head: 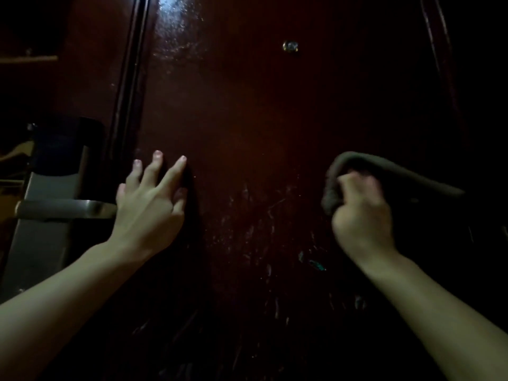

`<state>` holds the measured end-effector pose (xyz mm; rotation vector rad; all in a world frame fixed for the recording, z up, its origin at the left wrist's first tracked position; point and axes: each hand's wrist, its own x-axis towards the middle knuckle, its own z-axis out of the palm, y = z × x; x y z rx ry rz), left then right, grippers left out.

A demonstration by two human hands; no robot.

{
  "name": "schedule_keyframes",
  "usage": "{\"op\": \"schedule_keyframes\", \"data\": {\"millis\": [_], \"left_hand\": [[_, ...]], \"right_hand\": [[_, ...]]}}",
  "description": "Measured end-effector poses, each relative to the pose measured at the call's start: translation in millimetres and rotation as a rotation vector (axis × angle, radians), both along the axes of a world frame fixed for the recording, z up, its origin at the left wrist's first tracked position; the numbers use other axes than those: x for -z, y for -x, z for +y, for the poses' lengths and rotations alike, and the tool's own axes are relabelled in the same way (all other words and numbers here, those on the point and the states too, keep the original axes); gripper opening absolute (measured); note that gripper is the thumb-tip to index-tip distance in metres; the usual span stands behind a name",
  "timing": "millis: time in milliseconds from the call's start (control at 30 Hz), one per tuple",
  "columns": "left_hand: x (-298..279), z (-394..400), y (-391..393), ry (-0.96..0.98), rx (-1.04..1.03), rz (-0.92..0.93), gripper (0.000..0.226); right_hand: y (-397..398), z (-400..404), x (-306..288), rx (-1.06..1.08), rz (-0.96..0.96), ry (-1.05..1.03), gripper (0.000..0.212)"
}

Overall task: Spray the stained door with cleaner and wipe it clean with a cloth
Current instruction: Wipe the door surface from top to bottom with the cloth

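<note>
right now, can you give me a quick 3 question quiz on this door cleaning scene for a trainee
1. True or false: the left hand holds a spray bottle.
2. Which hand grips the cloth? A) left B) right
3. What small round fitting sits high on the door?

Key: 1. False, it rests spread on the door beside the lever handle. 2. B, the right hand. 3. The peephole.

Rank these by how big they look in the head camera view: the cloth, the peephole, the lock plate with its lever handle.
1. Lock plate with lever handle, though it's nearer the left edge and dim.
2. Cloth, bunched in the right hand.
3. Peephole, clearly smallest.
</note>
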<state>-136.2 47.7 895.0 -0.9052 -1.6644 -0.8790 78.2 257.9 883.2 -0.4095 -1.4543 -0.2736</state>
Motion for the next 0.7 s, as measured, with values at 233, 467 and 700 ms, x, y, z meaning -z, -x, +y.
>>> {"op": "schedule_keyframes", "data": {"millis": [233,467,700], "left_hand": [[6.0,-1.4,1.2,-0.025,0.137,-0.030,0.069],[35.4,-6.1,10.9,-0.056,0.238,-0.095,0.074],[46.8,-16.7,31.5,0.065,0.202,0.028,0.087]], "right_hand": [[84.4,-73.1,-25.8,-0.223,-0.501,-0.217,0.036],[47.0,-49.7,-29.5,-0.053,-0.076,0.050,0.039],[146.3,-126.8,-45.9,-0.256,-0.491,-0.343,0.027]]}}
